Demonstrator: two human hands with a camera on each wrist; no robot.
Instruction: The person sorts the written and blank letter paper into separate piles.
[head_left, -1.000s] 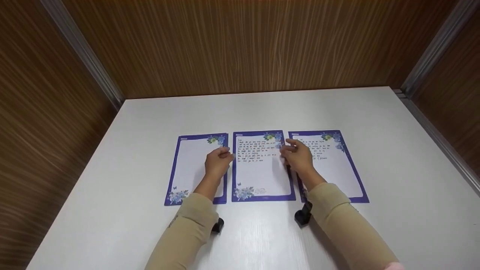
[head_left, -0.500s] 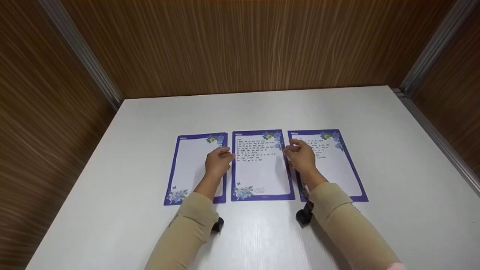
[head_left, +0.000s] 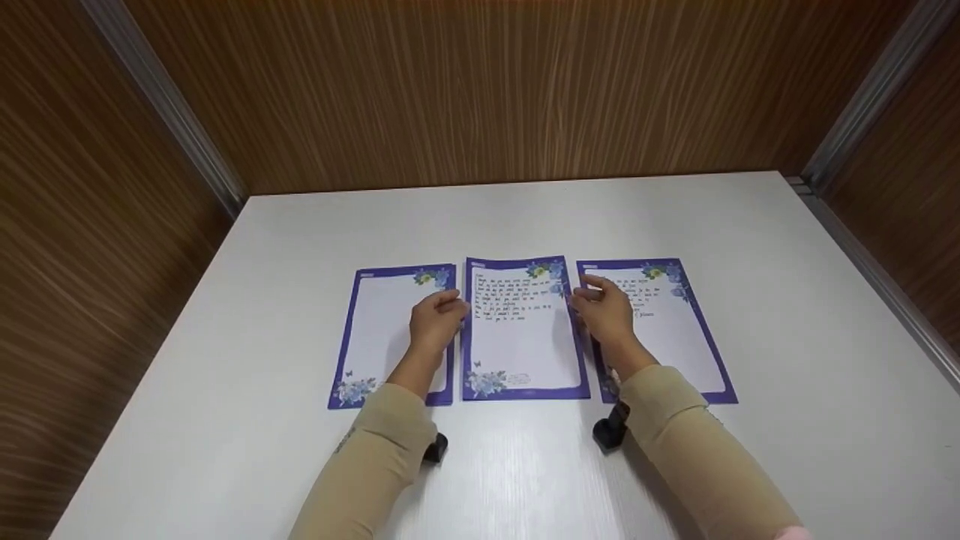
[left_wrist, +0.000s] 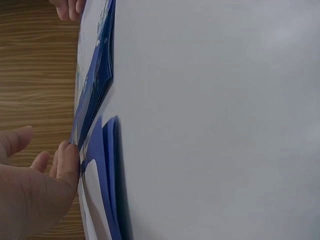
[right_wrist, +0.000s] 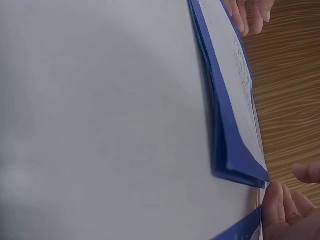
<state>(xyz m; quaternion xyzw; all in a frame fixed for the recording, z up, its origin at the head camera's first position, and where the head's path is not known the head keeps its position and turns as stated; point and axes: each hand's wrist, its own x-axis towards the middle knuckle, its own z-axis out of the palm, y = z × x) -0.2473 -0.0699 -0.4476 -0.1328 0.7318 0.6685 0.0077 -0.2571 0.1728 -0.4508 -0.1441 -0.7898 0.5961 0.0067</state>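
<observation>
Between my hands in the head view lies a purple-bordered stack of letter paper (head_left: pixel 525 349) with handwriting on its top sheet. My left hand (head_left: pixel 437 322) is at its left edge, fingertips against the edge and thumb apart from the fingers. At the right edge my right hand (head_left: pixel 606 315) touches the paper with its fingertips, thumb also apart. In the right wrist view the stack (right_wrist: pixel 227 115) shows several layered sheets, slightly fanned. A left stack (head_left: pixel 379 322) has a top sheet without visible writing, partly under my left arm. A handwritten right stack (head_left: pixel 679 352) is partly hidden by my right hand.
The three stacks lie side by side on a white table (head_left: pixel 225 300). Wood-grain panels (head_left: pixel 480 90) enclose the back and both sides. A black wrist device (head_left: pixel 611 431) hangs under the right sleeve, another black device (head_left: pixel 436 448) by the left.
My right hand has shifted slightly right, its fingers drawn back from over the middle sheet to its edge. The middle stack's top edge has moved slightly away from me. The left hand barely moves.
</observation>
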